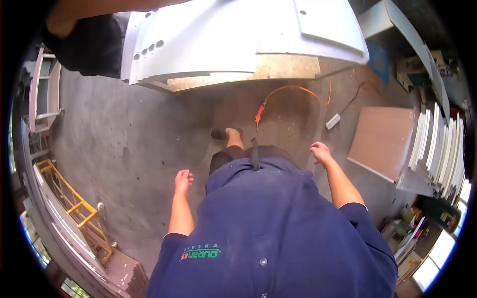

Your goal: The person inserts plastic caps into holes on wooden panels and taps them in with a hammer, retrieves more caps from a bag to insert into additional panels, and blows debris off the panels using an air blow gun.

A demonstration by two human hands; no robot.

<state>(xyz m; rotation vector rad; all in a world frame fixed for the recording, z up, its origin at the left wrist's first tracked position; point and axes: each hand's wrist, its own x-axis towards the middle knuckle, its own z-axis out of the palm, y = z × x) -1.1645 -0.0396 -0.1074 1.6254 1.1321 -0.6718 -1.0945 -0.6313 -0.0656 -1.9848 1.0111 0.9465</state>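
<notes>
My left hand point(184, 182) hangs beside my body over the grey floor, fingers loosely curled and holding nothing that I can see. On the other side, my right hand point(320, 153) is also away from everything, with a gap between its bent fingers and thumb. Ahead of me an orange-red air blow gun point(259, 113) with a thin nozzle points toward my waist, joined to an orange hose point(293, 88). Beyond it, large white panels point(208, 42) with round holes lie on a workbench point(293, 67). A smaller white panel point(330, 25) rests on top at the right.
Another person's arm point(102, 6) reaches in at the top left. A yellow metal frame point(79, 206) on casters stands left. To the right are a brown board point(380, 141), several upright white panels point(437, 144) and a white power strip point(333, 121) on the concrete floor point(124, 149).
</notes>
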